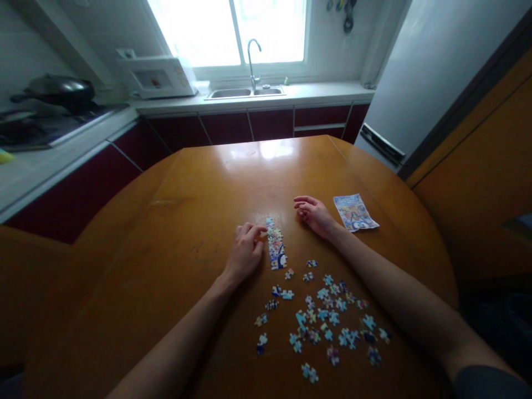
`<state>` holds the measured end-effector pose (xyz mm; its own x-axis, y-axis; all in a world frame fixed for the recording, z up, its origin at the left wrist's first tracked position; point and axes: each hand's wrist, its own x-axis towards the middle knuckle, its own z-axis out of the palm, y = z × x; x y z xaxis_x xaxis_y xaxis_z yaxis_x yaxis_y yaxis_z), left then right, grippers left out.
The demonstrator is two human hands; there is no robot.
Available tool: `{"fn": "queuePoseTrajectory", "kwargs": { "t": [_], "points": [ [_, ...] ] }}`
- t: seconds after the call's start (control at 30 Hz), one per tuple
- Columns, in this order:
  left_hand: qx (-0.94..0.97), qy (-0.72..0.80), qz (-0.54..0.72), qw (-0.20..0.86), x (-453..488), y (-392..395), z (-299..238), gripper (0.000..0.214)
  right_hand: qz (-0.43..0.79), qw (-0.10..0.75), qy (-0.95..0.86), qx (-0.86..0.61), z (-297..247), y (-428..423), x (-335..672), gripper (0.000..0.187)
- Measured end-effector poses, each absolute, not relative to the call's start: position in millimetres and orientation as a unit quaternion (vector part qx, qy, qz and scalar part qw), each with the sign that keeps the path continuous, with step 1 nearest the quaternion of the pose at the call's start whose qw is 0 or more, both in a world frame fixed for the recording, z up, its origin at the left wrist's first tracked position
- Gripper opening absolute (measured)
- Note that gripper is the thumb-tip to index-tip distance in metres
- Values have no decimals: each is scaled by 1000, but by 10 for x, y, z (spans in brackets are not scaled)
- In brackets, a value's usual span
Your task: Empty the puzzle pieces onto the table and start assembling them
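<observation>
A narrow strip of joined jigsaw pieces (276, 245) lies on the orange wooden table (199, 188). My left hand (245, 250) rests just left of the strip, fingers curled, fingertips touching its upper edge. My right hand (315, 214) lies on the table to the right of the strip, fingers loosely curled inward, nothing visible in it. Several loose jigsaw pieces (328, 318) are scattered on the table between my forearms. A small printed picture card (354, 212) lies just right of my right hand.
Beyond the table runs a kitchen counter with a sink and tap (249, 88) under a bright window, a microwave (160, 76) and a wok on a stove (60, 91) at the left. A grey fridge (419, 77) and an orange cabinet (490, 155) stand at the right.
</observation>
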<state>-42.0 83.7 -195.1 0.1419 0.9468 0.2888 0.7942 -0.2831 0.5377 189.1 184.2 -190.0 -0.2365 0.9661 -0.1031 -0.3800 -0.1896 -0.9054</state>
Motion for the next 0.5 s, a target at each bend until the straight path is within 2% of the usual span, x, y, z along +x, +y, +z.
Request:
{"fn": "queuePoseTrajectory", "kwargs": {
  "t": [0.3,0.5],
  "points": [
    [743,584,301,130,-413,852,-1947,31,682,489,-418,-347,-1728,1749,1919,27],
    [747,580,298,130,-424,863,-1961,27,538,429,-621,-375,-1426,1387,2177,20]
  ]
}}
